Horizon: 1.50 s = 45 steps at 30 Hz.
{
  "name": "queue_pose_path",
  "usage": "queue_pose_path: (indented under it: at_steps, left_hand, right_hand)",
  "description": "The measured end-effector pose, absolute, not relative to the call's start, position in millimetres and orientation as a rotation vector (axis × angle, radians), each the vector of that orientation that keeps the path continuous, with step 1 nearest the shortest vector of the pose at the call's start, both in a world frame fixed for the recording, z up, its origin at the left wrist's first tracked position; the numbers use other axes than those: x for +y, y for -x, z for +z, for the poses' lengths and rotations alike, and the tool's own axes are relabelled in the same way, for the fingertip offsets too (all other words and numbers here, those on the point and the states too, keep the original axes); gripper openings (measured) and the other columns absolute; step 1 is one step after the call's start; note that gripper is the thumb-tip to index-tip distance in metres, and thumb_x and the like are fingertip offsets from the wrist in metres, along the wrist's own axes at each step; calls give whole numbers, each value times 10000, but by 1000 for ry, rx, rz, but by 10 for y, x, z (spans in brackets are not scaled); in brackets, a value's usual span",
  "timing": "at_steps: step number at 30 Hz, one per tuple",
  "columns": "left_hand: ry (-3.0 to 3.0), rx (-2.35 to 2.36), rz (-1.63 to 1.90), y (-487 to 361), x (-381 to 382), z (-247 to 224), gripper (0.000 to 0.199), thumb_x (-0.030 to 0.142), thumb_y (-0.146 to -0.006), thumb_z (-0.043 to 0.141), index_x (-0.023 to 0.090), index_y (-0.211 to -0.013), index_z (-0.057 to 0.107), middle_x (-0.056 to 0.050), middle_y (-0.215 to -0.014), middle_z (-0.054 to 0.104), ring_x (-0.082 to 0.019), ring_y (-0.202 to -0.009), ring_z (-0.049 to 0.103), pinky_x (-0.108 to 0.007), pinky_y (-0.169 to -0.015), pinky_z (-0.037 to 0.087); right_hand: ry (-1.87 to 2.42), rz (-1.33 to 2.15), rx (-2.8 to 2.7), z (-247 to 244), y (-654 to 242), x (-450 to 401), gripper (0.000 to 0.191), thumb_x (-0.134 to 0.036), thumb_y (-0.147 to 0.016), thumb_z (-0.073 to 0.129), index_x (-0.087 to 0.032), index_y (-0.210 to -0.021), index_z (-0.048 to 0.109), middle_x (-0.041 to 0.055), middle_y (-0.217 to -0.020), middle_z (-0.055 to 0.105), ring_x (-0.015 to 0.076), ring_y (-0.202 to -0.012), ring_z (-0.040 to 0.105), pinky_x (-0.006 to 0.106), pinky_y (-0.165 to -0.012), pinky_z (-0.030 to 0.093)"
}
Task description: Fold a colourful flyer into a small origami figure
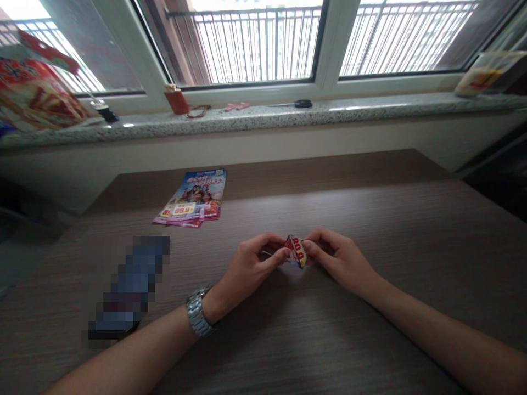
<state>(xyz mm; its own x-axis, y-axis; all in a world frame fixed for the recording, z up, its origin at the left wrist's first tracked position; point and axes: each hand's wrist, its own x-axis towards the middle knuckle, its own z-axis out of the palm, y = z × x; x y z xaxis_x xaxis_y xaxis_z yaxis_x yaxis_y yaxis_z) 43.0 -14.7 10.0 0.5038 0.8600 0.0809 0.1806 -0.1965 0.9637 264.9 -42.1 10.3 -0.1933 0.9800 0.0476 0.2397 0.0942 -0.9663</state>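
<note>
A small folded piece of printed paper (297, 250), red and yellow with large digits, is held just above the wooden table (329, 208). My left hand (253, 265), with a metal watch on its wrist, pinches its left side between thumb and fingers. From the right, my right hand (340, 258) grips the other side with thumb and index finger. Both hands are close together near the middle of the table. Further back on the left lies a small stack of colourful leaflets (200, 197), printed in blue, pink and yellow.
A blurred-out dark flat object (132, 288) lies left of my left forearm. On the stone windowsill (255, 118) stand a red container (176, 100), a dark-handled item (303, 103), a large food bag (35, 90) and another bag (486, 74).
</note>
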Motion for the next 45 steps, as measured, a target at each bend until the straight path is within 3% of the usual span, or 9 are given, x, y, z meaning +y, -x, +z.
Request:
queue_pose_path:
  at_steps: [14,22,33,45]
  left_hand:
    - [-1834,975,839,-410,-128,136,212,351,-970,633,169,-1013,733,-47,-926,757,-161,-817,696,-237,-736,543]
    - [-1972,899,809,-436,-156,169,127,279,-948,675,190,-990,756,-30,-921,751,-135,-809,674,-215,-768,514]
    - [-1797,900,776,-441,-172,134,198,349,-952,670,169,-1024,709,-31,-940,744,-135,-831,698,-212,-751,550]
    - [-1747,914,948,-437,-150,92,132,299,-949,679,184,-1007,648,-5,-923,695,-124,-844,687,-220,-774,565]
  right_hand:
    - [1208,1243,-1590,66,-2618,-438,268,-467,-942,635,-212,-1004,691,41,-920,767,180,-835,722,294,-764,574]
    - [1217,1219,-1614,108,-2605,-449,238,-440,-927,669,-208,-975,686,13,-817,734,165,-753,693,270,-684,542]
    - [1261,1121,-1539,119,-2622,-425,217,-411,-918,684,-197,-881,680,6,-767,713,146,-697,655,251,-636,499]
    - [1252,1191,-1528,61,-2631,-416,230,-431,-915,681,-204,-907,641,-13,-762,671,134,-683,613,251,-621,465]
